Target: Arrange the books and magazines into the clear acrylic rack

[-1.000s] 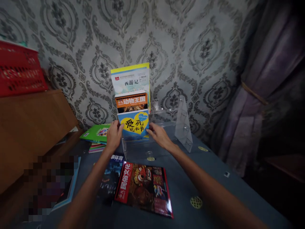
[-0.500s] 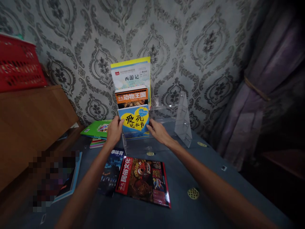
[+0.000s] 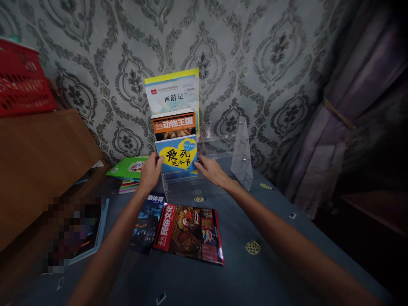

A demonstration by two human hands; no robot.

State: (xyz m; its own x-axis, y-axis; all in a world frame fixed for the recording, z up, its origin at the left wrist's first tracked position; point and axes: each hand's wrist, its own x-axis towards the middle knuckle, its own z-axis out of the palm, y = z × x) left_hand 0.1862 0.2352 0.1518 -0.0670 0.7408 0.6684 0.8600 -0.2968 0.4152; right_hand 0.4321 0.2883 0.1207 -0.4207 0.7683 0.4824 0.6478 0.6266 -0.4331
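A blue book with a yellow heart (image 3: 177, 154) stands upright in the front tier of a clear acrylic book rack (image 3: 241, 157). My left hand (image 3: 151, 171) grips its left edge, thumb on the cover. On its right edge, my right hand (image 3: 211, 169) pinches with thumb and fingers. Behind it in the rack's left side rise an orange-topped book (image 3: 178, 123) and a taller pale book with a yellow top (image 3: 174, 93). Below the rack, a red and brown book (image 3: 188, 233) lies on the table, partly over a dark blue book (image 3: 145, 225).
Green-topped stacked books (image 3: 126, 169) lie to the left behind my left hand. A partly blurred book (image 3: 78, 238) is at the left edge of the blue table (image 3: 255, 280). A wooden box (image 3: 41, 157) carries a red basket (image 3: 24, 80). A tied curtain (image 3: 338, 110) hangs at right.
The view has shifted slightly, so everything sits a little higher and further left. Both hands keep their places at the blue book's edges, and the book stays in the front tier.
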